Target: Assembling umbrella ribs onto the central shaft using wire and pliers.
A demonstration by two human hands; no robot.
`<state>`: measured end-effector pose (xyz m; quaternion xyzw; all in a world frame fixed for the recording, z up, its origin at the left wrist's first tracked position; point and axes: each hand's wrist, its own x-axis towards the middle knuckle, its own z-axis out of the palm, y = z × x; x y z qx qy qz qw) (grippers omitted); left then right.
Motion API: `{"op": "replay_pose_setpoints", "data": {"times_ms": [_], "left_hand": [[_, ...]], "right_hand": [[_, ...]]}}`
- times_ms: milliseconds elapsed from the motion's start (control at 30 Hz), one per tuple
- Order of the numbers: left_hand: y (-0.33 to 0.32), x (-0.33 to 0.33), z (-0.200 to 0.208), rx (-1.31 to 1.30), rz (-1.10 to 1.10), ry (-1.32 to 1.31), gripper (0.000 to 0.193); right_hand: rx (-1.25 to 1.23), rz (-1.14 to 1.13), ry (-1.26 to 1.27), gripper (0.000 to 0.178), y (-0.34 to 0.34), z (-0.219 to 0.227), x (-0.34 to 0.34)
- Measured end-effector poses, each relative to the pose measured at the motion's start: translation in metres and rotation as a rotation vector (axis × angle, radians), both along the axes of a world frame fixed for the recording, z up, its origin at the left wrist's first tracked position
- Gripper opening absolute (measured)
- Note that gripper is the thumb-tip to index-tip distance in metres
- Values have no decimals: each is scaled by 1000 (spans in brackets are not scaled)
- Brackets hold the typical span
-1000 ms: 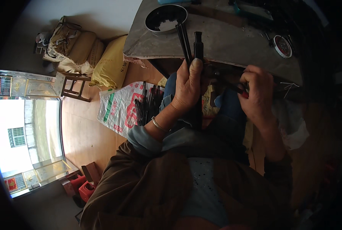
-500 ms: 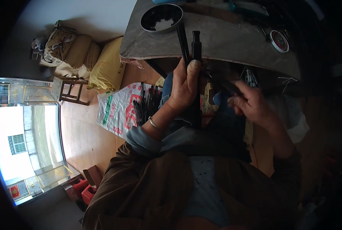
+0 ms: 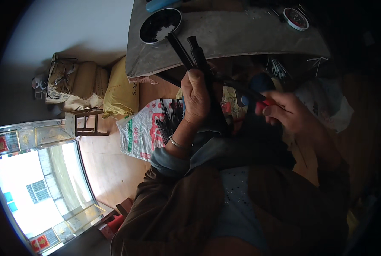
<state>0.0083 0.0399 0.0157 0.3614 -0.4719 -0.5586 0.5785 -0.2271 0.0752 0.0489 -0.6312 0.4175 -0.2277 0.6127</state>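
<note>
My left hand (image 3: 195, 97) is closed round black sticks, thumb uppermost. Thin straight black rods (image 3: 178, 49) stick up out of it, leaning left toward the table. Beside them rises a thicker black tube (image 3: 197, 52) with a stepped, knob-like end; its dark lower part runs down toward my lap. My right hand (image 3: 292, 112) is wrapped round a tool with a red part on its handle (image 3: 264, 104). A dark length reaches from that tool toward the black tube; whether they touch is too dark to tell.
On the grey table (image 3: 224, 38) stand a round bowl (image 3: 181, 26) with black and white contents, a blue object (image 3: 158, 5) and a round white-rimmed tin (image 3: 296, 19). Several black sticks (image 3: 170, 113) lie on a printed white sack (image 3: 135, 132). A yellow sack (image 3: 121, 91) and wooden stool (image 3: 87, 123) stand left.
The view has shifted, so the table and bowl appear further left. The black rods and tube now lean more to the left. The tool's red part has come into sight in my right hand.
</note>
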Motion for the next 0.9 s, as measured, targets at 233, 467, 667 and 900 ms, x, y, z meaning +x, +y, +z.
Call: {"op": "replay_pose_setpoints", "data": {"times_ms": [233, 467, 667, 900], "left_hand": [[4, -7, 4, -1, 94, -204, 65], [3, -9, 2, 20, 60, -78, 53], [3, -12, 5, 36, -19, -65, 54], [-5, -2, 2, 109, 100, -103, 63]], "right_hand": [[735, 360, -384, 28, 2, -9, -10], [185, 48, -15, 29, -6, 24, -11], [864, 332, -845, 26, 7, -30, -1], [417, 152, -36, 29, -17, 2, 8]]}}
